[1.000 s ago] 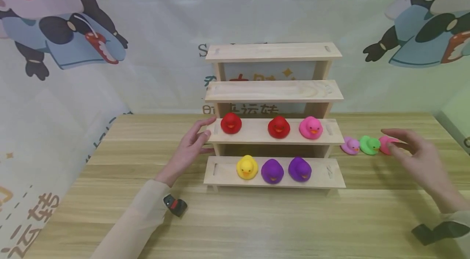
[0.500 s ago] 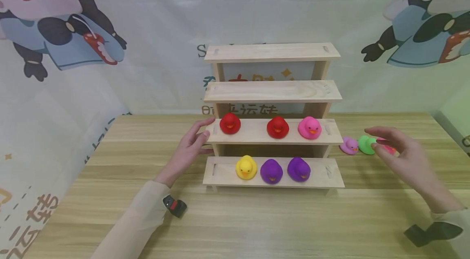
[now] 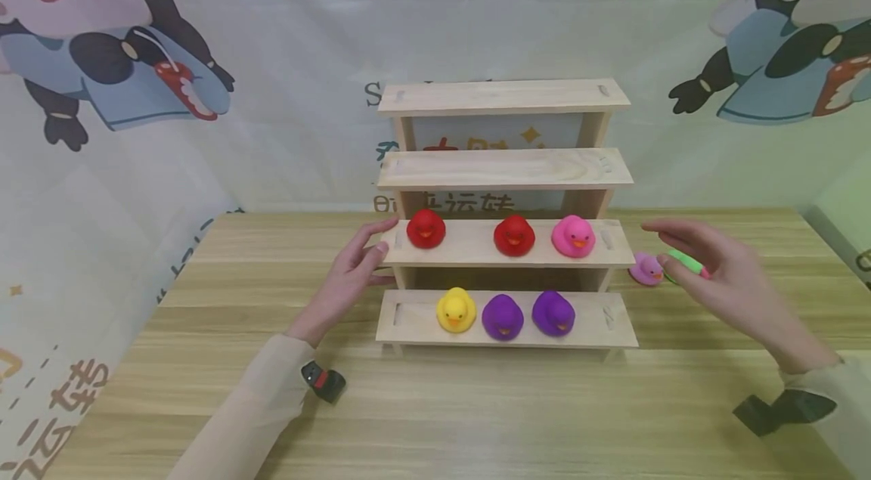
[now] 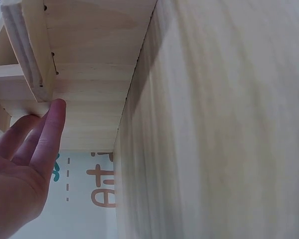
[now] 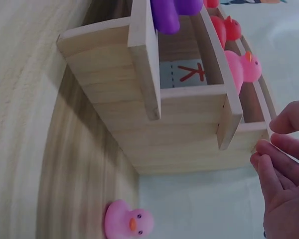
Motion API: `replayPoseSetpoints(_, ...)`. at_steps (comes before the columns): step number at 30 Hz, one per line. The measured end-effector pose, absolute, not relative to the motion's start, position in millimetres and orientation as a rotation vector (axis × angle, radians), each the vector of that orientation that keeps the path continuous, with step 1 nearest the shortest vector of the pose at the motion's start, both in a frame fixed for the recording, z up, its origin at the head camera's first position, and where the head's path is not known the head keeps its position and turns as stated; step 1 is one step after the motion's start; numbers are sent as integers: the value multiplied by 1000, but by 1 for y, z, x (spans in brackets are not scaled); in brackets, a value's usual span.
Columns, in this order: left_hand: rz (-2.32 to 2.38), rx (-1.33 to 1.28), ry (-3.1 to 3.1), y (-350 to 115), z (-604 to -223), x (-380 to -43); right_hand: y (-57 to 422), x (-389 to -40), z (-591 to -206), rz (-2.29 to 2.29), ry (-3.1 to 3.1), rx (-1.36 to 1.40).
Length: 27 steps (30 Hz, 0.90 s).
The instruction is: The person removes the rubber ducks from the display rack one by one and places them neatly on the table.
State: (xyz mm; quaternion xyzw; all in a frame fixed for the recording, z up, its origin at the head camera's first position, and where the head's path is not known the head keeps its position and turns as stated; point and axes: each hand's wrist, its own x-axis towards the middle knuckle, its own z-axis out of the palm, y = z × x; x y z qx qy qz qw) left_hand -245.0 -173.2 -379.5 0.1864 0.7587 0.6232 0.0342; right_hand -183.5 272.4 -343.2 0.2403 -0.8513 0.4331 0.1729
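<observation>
A pale wood-grain tabletop [image 3: 476, 412] fills the foreground. On its right, the right hand [image 3: 729, 287], thumb and forefinger apart, partly hides a green toy duck [image 3: 686, 261] and a pink toy duck [image 3: 705, 274]; a lilac toy duck [image 3: 645, 269] sits beside them. The left hand [image 3: 347, 276] touches a four-tier wooden rack [image 3: 503, 169] at its left end, fingers straight. The bottom tier bears one yellow duck [image 3: 456, 311] and two purple ducks [image 3: 503, 318]; the next, two red ducks [image 3: 426, 230] and another pink duck [image 3: 574, 238]. Behind hangs a whitish cloth backdrop [image 3: 299, 102] printed with cartoon figures [image 3: 112, 60] and lettering.
</observation>
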Motion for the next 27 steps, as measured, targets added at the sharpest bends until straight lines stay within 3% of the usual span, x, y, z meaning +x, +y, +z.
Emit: replayPoseSetpoints(27,1907,587,2312,-175,-381,-246,208,-213,-334,1055,-2509,812)
